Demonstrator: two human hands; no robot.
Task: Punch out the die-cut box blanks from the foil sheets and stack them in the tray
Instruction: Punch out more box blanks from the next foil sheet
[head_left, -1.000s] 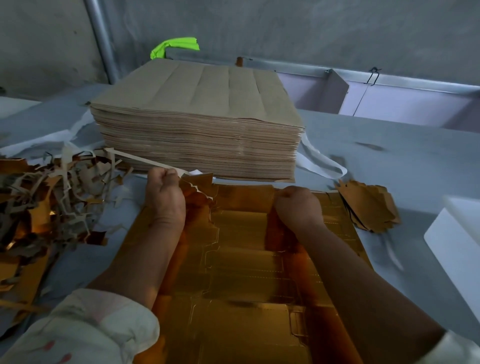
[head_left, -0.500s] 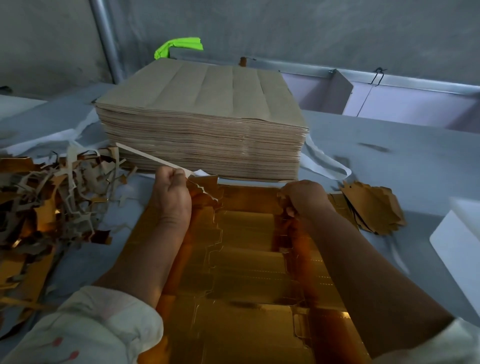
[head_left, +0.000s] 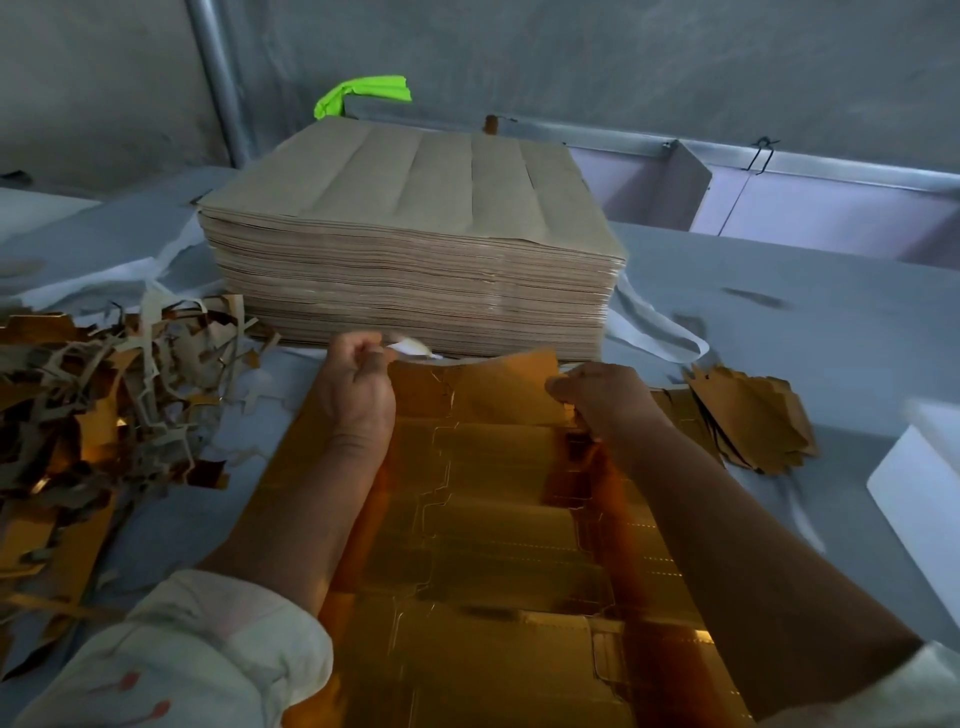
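Lying flat on the grey tabletop (head_left: 810, 332) at near centre, the gold foil sheet (head_left: 498, 545) reached from the person's sleeves to the foot of a tall stack of brown sheets (head_left: 410, 249). The left hand (head_left: 358, 384) sat at the sheet's far left corner, its fingers curled tight round a pale strip (head_left: 413, 345) of waste margin. The right hand (head_left: 605, 397) was at the far edge further right, fingers bent and pinching the foil sheet where part of that edge stood lifted between the two hands. A heap of scrap (head_left: 104, 405) lay to the left. A small pile of punched blanks (head_left: 753, 415) lay just right of the sheet, and beyond it a white tray (head_left: 919, 488) showed only in part at the right border.

The sheet looked thin and light, a card with a slick mirror face, so it would probably bend and crease easily and part readily along the die-cut lines. The narrow tabs of each blank seemed the likeliest to rip. A hold on the waste margin close to a cut line, with the other hand steadying the blank beside it, appeared the safest grip.
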